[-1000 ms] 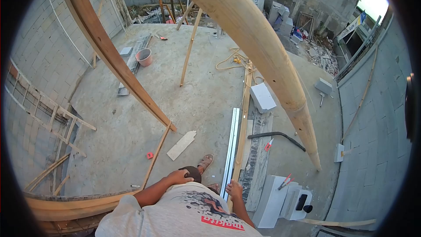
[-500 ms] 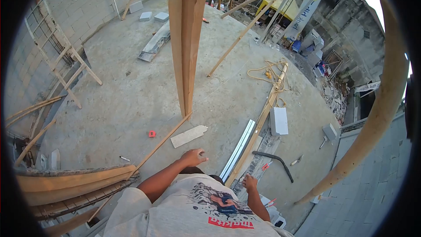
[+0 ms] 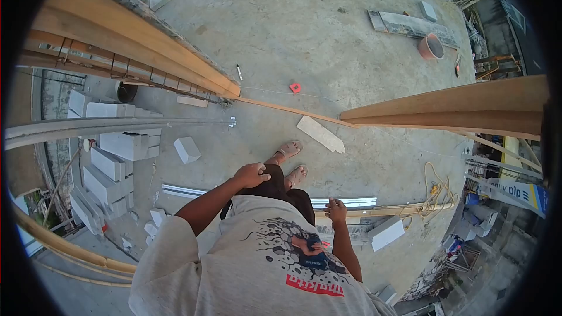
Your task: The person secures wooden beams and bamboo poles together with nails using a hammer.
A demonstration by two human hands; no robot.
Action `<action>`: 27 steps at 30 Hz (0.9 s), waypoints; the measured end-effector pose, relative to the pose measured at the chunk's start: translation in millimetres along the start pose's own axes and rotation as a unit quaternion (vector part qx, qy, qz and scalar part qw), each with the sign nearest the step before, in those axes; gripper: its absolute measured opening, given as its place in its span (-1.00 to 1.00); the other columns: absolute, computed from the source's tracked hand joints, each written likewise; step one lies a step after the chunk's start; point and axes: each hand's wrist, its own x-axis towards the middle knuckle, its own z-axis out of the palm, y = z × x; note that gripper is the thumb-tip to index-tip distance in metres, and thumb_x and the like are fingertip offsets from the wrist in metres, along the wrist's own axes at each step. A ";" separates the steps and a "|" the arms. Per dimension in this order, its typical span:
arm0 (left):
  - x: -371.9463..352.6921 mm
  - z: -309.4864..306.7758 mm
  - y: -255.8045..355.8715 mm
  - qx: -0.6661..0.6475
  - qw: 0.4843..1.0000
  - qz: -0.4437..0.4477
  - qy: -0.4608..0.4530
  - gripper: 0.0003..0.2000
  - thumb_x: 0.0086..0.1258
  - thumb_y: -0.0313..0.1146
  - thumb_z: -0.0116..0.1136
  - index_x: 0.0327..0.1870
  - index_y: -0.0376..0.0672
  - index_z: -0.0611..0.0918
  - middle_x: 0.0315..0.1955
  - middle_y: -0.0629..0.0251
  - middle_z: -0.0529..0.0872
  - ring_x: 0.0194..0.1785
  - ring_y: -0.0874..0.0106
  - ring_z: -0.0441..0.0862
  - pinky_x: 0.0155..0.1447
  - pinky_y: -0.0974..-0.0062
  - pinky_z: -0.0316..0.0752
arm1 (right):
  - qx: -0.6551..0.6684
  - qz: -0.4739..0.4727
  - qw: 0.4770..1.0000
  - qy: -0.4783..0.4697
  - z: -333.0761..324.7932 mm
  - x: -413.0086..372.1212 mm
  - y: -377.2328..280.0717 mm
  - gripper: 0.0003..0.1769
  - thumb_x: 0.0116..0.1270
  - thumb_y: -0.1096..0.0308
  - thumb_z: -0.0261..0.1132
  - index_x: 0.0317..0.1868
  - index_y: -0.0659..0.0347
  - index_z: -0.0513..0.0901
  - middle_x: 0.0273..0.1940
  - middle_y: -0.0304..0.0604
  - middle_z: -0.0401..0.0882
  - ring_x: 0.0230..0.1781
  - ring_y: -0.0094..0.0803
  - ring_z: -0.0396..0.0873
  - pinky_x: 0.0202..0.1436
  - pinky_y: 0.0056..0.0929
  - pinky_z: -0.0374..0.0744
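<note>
My left hand (image 3: 252,175) hangs by my left thigh, its fingers loosely bent and apart, with nothing seen in it. On the other side, my right hand (image 3: 336,210) is closed in front of my shirt; whatever its fingers hold, if anything, is too small to make out. Beneath that hand run shiny metal channels (image 3: 354,202) and a long wooden beam (image 3: 366,213) on the floor. Beyond my sandalled feet lies a pale flat board (image 3: 321,133). A thin wooden strip (image 3: 293,109) spans the floor between two upright timber column forms (image 3: 445,105) (image 3: 140,41).
A red tape measure (image 3: 295,88) and a marker (image 3: 239,72) lie on the concrete floor. Grey-white blocks (image 3: 123,145) are stacked at left. At right are a coiled yellow rope (image 3: 436,190), a loose block (image 3: 387,233) and a bucket (image 3: 431,47).
My view has swung left and tilted further down, bringing my feet and the stacked blocks into sight. My left hand has dropped to my thigh, fingers more bent. My right hand stays closed.
</note>
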 end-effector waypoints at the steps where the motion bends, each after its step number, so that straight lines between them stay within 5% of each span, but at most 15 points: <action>1: -13.8 11.4 -5.1 -0.019 1.000 -0.019 0.017 -0.41 0.22 0.08 0.26 0.13 -0.19 0.59 -0.01 0.09 0.72 0.05 0.17 0.67 0.16 0.29 0.52 | -0.042 -0.005 0.999 -0.010 -2.6 8.8 -3.6 -0.62 0.41 0.14 0.27 0.02 0.28 0.55 -0.35 -0.17 0.62 -0.49 -0.47 0.60 -0.51 -0.51 0.51; 4: -54.1 53.6 -12.6 -0.132 0.991 -0.030 0.008 -0.40 0.23 0.13 0.25 0.15 -0.14 0.59 0.06 0.09 0.67 0.13 0.14 0.61 0.21 0.24 0.49 | -0.129 -0.002 0.990 -0.048 -8.1 29.1 -8.8 -0.62 0.40 0.12 0.28 0.00 0.28 0.56 -0.35 -0.16 0.64 -0.49 -0.45 0.61 -0.52 -0.48 0.51; 6: -71.6 83.1 -18.9 0.016 0.996 0.032 0.080 -0.42 0.22 0.18 0.24 0.13 -0.04 0.62 0.11 0.11 0.58 0.25 0.10 0.49 0.25 0.17 0.46 | -0.189 -0.002 0.980 -0.070 -9.3 39.0 -9.6 -0.62 0.39 0.12 0.28 -0.01 0.27 0.56 -0.36 -0.16 0.64 -0.50 -0.43 0.62 -0.53 -0.46 0.52; 9: -89.3 92.4 -19.3 -0.016 0.998 -0.011 0.054 -0.45 0.20 0.21 0.25 0.10 0.08 0.64 0.11 0.12 0.52 0.30 0.08 0.40 0.28 0.13 0.43 | -0.281 0.002 0.955 -0.096 -5.7 51.4 -12.9 -0.62 0.38 0.13 0.29 -0.02 0.30 0.56 -0.41 -0.14 0.64 -0.55 -0.37 0.61 -0.56 -0.38 0.52; 14: -93.1 105.8 -33.8 -0.044 0.992 0.004 0.119 -0.77 0.19 -0.07 0.26 -0.26 0.03 0.74 -0.09 0.18 0.66 0.13 0.11 0.56 0.11 0.09 0.51 | -0.361 -0.029 0.920 -0.151 21.5 53.4 -56.0 -0.63 0.38 0.17 0.30 -0.04 0.34 0.56 -0.46 -0.12 0.62 -0.60 -0.38 0.58 -0.61 -0.47 0.47; 22: -97.1 100.1 -96.5 -0.189 0.966 -0.007 0.176 -0.70 0.28 -0.05 0.18 -0.23 -0.09 0.72 -0.20 0.11 0.73 -0.02 0.13 0.65 0.05 0.13 0.52 | -0.427 -0.088 0.887 -0.154 123.6 60.2 -107.3 -0.63 0.34 0.18 0.32 -0.09 0.38 0.59 -0.49 -0.11 0.60 -0.64 -0.42 0.55 -0.64 -0.46 0.49; 25: -96.0 111.9 -123.7 -0.224 0.937 0.088 0.254 -0.70 0.29 -0.07 0.22 -0.17 -0.11 0.73 -0.21 0.08 0.73 -0.03 0.12 0.65 0.07 0.18 0.51 | -0.446 -0.131 0.872 -0.156 182.2 37.3 -114.6 -0.63 0.32 0.15 0.33 -0.14 0.36 0.64 -0.47 -0.15 0.63 -0.60 -0.46 0.57 -0.59 -0.47 0.51; 27: -97.3 108.3 -134.0 -0.215 0.949 0.119 0.198 -0.71 0.27 -0.11 0.25 -0.16 -0.13 0.73 -0.19 0.07 0.73 -0.03 0.12 0.65 0.09 0.21 0.51 | -0.449 -0.169 0.859 -0.179 216.5 15.7 -115.1 -0.58 0.33 0.09 0.32 -0.09 0.34 0.64 -0.40 -0.14 0.68 -0.53 -0.47 0.62 -0.42 -0.45 0.58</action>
